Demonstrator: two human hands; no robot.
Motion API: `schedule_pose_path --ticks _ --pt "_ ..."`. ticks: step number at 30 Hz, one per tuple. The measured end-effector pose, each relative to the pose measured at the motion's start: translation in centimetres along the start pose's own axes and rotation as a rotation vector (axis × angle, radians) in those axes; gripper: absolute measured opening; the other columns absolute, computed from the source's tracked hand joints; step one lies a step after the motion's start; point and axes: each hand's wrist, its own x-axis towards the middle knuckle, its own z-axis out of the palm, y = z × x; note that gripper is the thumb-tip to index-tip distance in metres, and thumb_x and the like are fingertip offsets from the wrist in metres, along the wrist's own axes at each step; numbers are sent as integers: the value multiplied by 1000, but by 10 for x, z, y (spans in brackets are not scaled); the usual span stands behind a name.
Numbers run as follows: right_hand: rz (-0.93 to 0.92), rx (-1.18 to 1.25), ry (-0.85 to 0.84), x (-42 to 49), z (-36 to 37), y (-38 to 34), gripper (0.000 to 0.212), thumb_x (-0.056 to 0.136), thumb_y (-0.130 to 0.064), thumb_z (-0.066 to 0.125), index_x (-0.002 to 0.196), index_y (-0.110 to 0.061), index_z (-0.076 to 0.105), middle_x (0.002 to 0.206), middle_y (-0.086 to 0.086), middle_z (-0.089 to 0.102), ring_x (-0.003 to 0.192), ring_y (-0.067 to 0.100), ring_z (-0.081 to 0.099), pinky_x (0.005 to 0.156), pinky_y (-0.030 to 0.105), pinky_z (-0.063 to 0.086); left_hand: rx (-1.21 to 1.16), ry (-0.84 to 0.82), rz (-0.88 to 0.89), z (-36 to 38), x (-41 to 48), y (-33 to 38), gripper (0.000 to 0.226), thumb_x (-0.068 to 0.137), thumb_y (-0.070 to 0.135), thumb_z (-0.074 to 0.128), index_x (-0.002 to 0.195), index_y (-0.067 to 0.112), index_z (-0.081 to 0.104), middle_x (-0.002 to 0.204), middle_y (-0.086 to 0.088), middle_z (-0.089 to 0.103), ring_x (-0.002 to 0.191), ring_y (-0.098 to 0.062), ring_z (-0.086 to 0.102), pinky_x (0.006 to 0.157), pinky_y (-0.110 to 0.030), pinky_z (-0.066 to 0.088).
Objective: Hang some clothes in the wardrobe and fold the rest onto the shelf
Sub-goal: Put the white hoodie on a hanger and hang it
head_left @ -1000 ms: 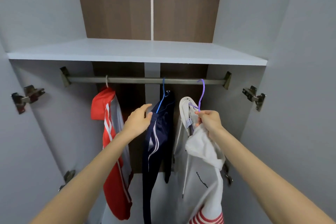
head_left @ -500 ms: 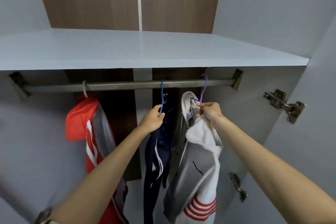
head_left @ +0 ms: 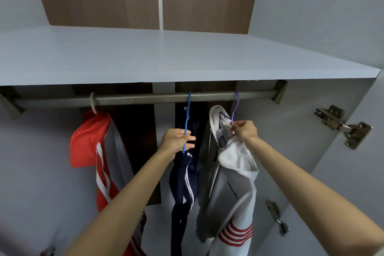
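Three garments hang from the metal rail inside the wardrobe. A red and grey jacket hangs at the left on a white hook. My left hand is closed around the blue hanger that carries dark navy trousers with white stripes. My right hand pinches the neck of the purple hanger, whose hook is over the rail. A white and grey hoodie with red stripes hangs from it.
A pale shelf spans the wardrobe just above the rail, with brown back panels behind it. Door hinges stick out on the right wall, and a lower hinge sits below. Rail brackets are at both ends.
My left hand moved from open beside the navy trousers to a grip on the blue hanger. The purple hanger's hook has gone over the rail. The camera moved closer and tilted up.
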Motion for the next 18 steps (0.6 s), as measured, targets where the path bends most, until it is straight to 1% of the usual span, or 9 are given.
schedule_pose_path --ticks 2,5,6,8,11,13,14,16,18 --pt "-19 -98 13 -4 -4 -2 18 93 -16 60 106 -11 71 102 13 70 98 29 65 83 31 48 -37 37 -3 -1 -3 -2 25 95 -4 54 119 -6 59 109 -23 67 70 -23 66 64 -25 57" --pt "-65 -167 7 -10 -7 -2 29 92 -19 60 120 -15 66 116 13 66 109 31 61 87 31 46 -69 88 -8 -7 -7 -5 25 95 -3 54 119 -4 60 107 -20 68 79 -27 67 72 -30 57" --pt "-97 -179 15 -13 -8 -3 30 92 -18 59 121 -14 65 118 12 66 110 31 60 88 31 46 -74 106 -9 -10 -8 -6 25 95 -3 54 118 -4 60 107 -20 68 79 -26 67 74 -31 57" --pt "-167 -186 26 -20 -10 -4 29 92 -14 58 120 -12 63 119 10 65 109 28 60 85 29 45 -82 138 -5 -14 -11 -8 25 95 -2 55 119 -4 60 104 -18 69 76 -24 68 73 -30 57" --pt "-236 -132 3 -32 -13 -8 26 93 -10 55 118 -12 62 117 6 64 101 20 58 80 24 39 -19 152 37 -17 -17 -8 28 95 2 55 123 -2 58 105 -14 69 77 -21 68 73 -28 56" --pt "-253 -107 -32 -41 -14 -11 25 94 -11 53 117 -13 63 114 4 65 96 16 57 79 23 39 81 149 73 -16 -22 -7 33 97 5 52 130 0 53 116 -13 67 87 -23 68 83 -31 54" --pt "-261 -102 -50 -46 -15 -12 26 94 -11 51 117 -14 63 113 3 65 95 16 57 79 22 39 132 151 94 -15 -26 -5 38 98 7 51 135 1 49 124 -14 64 97 -23 66 90 -32 52" --pt "-285 -98 -81 -57 -20 -12 28 94 -10 50 118 -14 63 110 2 65 94 13 57 77 17 38 240 162 154 -12 -37 -1 47 99 12 51 144 6 39 138 -12 53 121 -24 55 101 -30 44" --pt "-312 -91 -105 -69 -26 -12 29 93 -8 50 118 -14 64 106 0 64 89 9 54 68 10 37 342 177 227 -9 -50 3 52 99 16 51 148 10 33 148 -10 43 134 -25 43 109 -35 38"
